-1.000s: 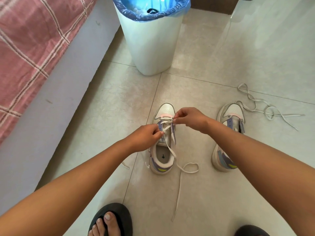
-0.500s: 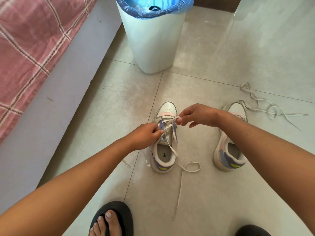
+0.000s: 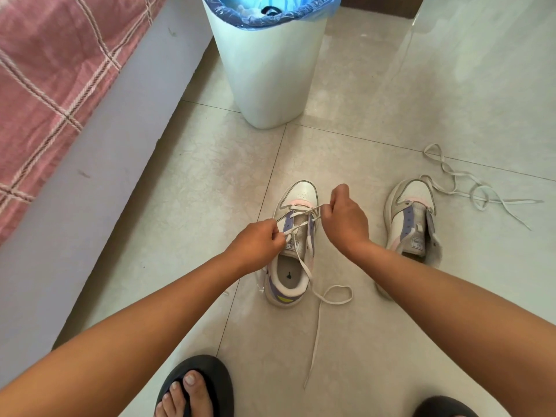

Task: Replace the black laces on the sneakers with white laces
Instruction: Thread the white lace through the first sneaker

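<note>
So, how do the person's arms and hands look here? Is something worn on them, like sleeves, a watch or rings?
Both forearms are bare as far as the picture shows: no sleeves, gloves or watch. The left hand and the right hand show no rings or bands on the sides in view. The fingernails cannot be seen.

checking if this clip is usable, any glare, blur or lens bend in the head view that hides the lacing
Head view: bright glare washes the floor tiles at upper right; wide-angle bend curves the bed edge and stretches both forearms; slight softness on the left hand and right hand, yet the white lace crossing the left sneaker reads clearly; shadows are soft.
</note>
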{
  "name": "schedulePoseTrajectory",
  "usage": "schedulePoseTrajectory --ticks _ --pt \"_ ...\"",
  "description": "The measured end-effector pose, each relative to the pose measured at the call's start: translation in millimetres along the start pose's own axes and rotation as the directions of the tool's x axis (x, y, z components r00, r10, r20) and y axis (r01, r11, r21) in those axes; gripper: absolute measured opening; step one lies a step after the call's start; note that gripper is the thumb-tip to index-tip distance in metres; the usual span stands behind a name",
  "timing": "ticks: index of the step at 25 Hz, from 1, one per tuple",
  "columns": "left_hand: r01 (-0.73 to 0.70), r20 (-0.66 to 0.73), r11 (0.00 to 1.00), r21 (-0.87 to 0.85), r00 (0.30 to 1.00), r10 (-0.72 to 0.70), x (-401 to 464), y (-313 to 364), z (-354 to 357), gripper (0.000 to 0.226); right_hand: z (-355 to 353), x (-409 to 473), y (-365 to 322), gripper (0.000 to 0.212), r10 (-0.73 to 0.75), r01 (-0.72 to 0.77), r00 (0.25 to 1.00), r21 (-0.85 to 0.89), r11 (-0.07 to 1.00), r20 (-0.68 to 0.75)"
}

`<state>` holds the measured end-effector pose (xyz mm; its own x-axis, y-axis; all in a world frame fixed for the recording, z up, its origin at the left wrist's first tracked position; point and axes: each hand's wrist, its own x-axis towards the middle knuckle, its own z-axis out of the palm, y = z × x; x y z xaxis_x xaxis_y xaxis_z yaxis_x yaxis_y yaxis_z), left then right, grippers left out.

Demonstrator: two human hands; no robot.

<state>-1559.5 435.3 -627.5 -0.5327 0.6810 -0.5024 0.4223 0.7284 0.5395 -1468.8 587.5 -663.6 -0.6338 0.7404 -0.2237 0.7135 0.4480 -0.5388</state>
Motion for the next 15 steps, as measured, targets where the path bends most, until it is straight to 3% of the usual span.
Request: schedulePoseTrajectory --ticks 2,3,5,7,8,9,11,13,15 --pt "0.031 -0.01 1.0 -0.003 0.999 -0.031 0 0 1 0.031 5 -2 6 0.006 0.21 -0.211 0.977 0.169 0.963 0.024" --pt "0.043 -0.012 0.999 0.001 0.999 -0.043 0 0 2 0.03 8 -6 9 0.006 0.185 -0.189 0.982 0.145 0.971 0.045" --pt "0.062 -0.002 0.998 0.009 0.998 -0.062 1 -1 3 0.029 7 -15 20 0.007 -0.131 0.148 0.983 -0.137 0.979 0.127" --pt "0.081 0.031 0.997 0.015 0.996 -0.081 3 -2 2 0.028 -2 -20 31 0.01 -0.389 0.459 0.887 -0.384 0.801 0.25" --pt "0.093 0.051 0.996 0.008 0.994 -0.094 4 -2 2 0.028 -8 -20 37 0.015 -0.456 0.537 0.844 -0.418 0.733 0.283" --pt "0.104 0.065 0.995 -0.006 0.992 -0.104 5 -2 1 0.027 -12 -23 42 0.018 -0.478 0.554 0.832 -0.393 0.734 0.28" --pt "0.095 0.083 0.995 0.002 0.992 -0.095 6 0 0 0.032 -16 -38 40 0.018 -0.404 0.453 0.886 -0.236 0.86 0.227" --pt "0.028 0.115 0.996 0.086 0.993 -0.038 7 3 -1 0.034 -10 -59 27 0.026 -0.24 0.238 0.935 0.039 0.97 0.26" --pt "-0.048 0.151 0.986 0.158 0.988 0.024 7 8 -3 0.033 -2 -73 13 0.032 -0.096 -0.014 0.936 0.309 0.951 0.338"
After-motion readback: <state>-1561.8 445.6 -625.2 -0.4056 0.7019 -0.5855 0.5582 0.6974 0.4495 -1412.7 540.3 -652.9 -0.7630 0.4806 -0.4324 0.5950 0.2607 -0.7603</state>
